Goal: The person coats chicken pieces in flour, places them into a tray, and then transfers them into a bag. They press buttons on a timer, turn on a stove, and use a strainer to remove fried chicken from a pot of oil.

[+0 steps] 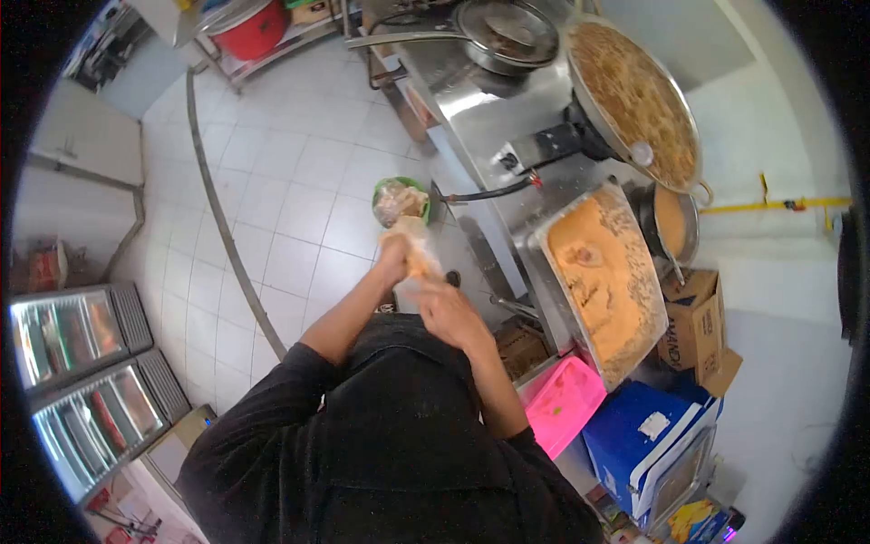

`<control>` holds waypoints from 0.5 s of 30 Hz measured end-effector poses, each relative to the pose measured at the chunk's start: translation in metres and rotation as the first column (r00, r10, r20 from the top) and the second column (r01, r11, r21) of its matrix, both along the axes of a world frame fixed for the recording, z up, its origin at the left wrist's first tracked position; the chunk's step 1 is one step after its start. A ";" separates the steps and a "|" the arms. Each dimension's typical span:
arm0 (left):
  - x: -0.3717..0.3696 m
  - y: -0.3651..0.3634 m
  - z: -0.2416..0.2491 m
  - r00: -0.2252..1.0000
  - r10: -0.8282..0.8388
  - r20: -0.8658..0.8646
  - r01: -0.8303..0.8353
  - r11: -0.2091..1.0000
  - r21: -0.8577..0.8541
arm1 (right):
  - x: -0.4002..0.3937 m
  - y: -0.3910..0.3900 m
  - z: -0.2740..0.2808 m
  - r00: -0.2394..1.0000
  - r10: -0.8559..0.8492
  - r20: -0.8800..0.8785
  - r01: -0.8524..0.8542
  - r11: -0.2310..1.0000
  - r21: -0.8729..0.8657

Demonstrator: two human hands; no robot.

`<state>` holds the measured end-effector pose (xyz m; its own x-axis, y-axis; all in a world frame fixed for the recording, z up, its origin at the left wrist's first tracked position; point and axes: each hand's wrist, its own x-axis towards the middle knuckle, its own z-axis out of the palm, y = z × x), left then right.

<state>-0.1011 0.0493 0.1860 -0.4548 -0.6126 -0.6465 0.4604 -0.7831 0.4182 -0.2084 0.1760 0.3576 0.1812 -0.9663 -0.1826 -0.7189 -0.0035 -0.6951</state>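
A: What do the hands have hold of?

B: Both are on a clear plastic bag [415, 249] with an orange-brown filling. The left hand [396, 258] is closed around the far end of it, and the right hand [450, 313] is closed around the near end, just in front of the chest. The fingers themselves are too small and blurred to count.

A: Why grip it at both ends?

B: My guess is that a soft filled bag sags if held at one point only; two closed hands keep it stretched and off the floor.

A: Where does the bag sit in the scene?

B: In mid-air, centre of the view, left of the steel counter [489, 113]. Just beyond it, farther from the body, is a green bowl [400, 200] that seems to carry more filled bags. Whether the bowl rests on anything I cannot tell.

A: And the food?

B: Right of the hands a rectangular steel tray [605, 276] of the same orange-brown mash lies on the counter, near enough to reach. Farther along stands a wide round pan [637, 100] of browner food, and a smaller pot [672, 222] between the two.

A: Below the counter?

B: A pink tub [564, 401], a blue cooler [645, 444] and a cardboard box [696, 322], tucked out of the walking space.
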 end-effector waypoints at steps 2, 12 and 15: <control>0.047 -0.019 0.007 0.962 -0.220 0.162 0.241 0.963 -0.121 | 0.016 -0.003 0.034 0.914 -0.082 0.396 0.046 0.994 0.100; 0.082 -0.122 0.072 0.704 -0.682 0.199 0.710 0.672 -0.212 | -0.013 -0.139 -0.179 0.568 -0.544 0.618 0.332 0.838 0.432; 0.138 -0.168 0.071 0.853 -0.417 0.315 0.492 0.843 -0.215 | -0.011 -0.186 -0.208 0.437 -0.676 0.594 0.458 0.735 0.500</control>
<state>0.0367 -0.1188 0.2570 -0.5759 -0.5456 -0.6089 -0.0664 -0.7111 0.7000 -0.2196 -0.0098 0.1501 -0.2223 -0.8427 -0.4904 0.2220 0.4460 -0.8671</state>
